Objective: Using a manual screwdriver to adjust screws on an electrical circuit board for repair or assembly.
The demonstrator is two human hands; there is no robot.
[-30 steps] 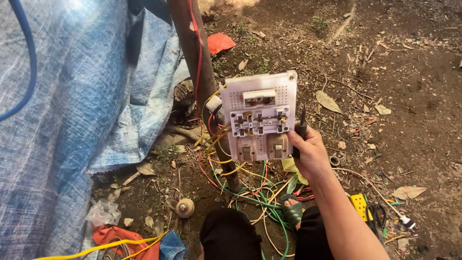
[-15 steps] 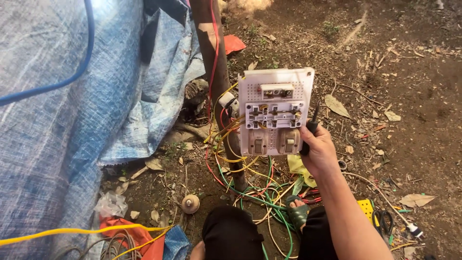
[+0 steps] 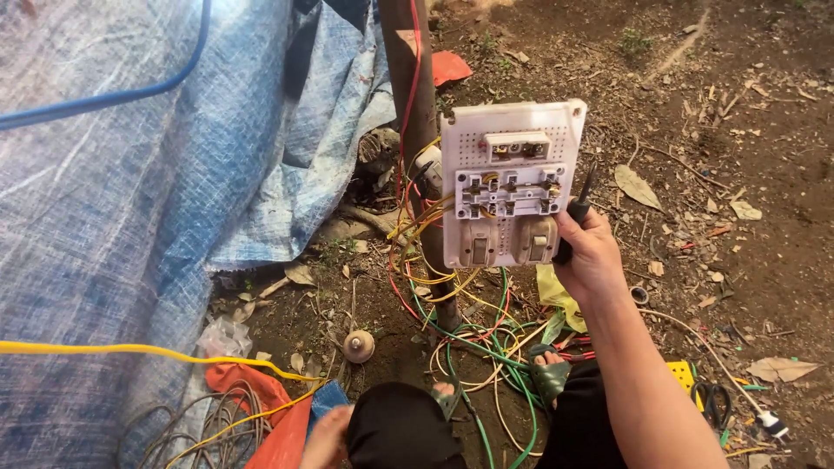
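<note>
The right hand (image 3: pixel 592 252) is gripping a dark screwdriver (image 3: pixel 573 217) and steadying the white switchboard (image 3: pixel 511 195) at centre frame — its back showing, wires (image 3: pixel 452 295) dangling loose below. The left hand (image 3: pixel 326 439), bottom edge, is mostly hidden — grip unclear. Wiring looks unfinished.

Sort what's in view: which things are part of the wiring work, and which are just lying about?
In the work: switch board; screwdriver in right hand; wires below the board; pole.

Lying about: tarp; dry leaf; orange scrap; plug; blue cable. Left hand rests low, holding nothing visible.
</note>
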